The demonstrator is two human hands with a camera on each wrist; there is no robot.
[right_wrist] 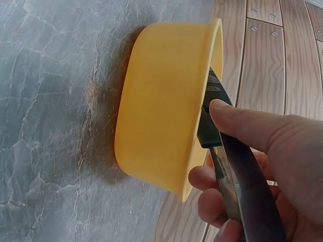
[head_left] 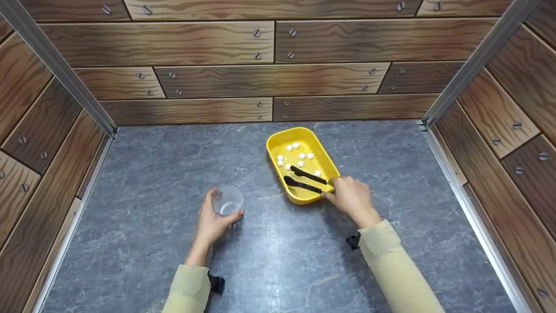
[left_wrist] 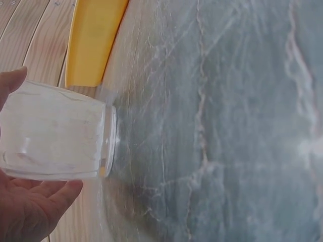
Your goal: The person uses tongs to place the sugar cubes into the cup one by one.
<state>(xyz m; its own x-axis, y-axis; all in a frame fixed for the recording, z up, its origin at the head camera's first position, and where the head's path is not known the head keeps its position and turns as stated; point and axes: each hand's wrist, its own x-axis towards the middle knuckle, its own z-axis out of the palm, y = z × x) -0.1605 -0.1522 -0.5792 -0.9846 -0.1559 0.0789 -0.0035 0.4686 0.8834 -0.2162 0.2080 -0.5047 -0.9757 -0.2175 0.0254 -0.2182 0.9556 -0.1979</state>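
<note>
My left hand is curled around a clear plastic cup, thumb on one side and fingers on the other. In the left wrist view the cup has its base at the grey surface, and nothing shows inside it. My right hand grips black-tipped tongs over the near end of a yellow tub. The tongs' two arms stand apart, their tips inside the tub. Several small white cubes lie scattered on its bottom. In the right wrist view the tub's wall hides the tips.
A grey marbled tabletop lies under everything. Wood-patterned panels rise at the back and both sides, with metal strips along the side edges. The tub stands to the right of the cup and farther back.
</note>
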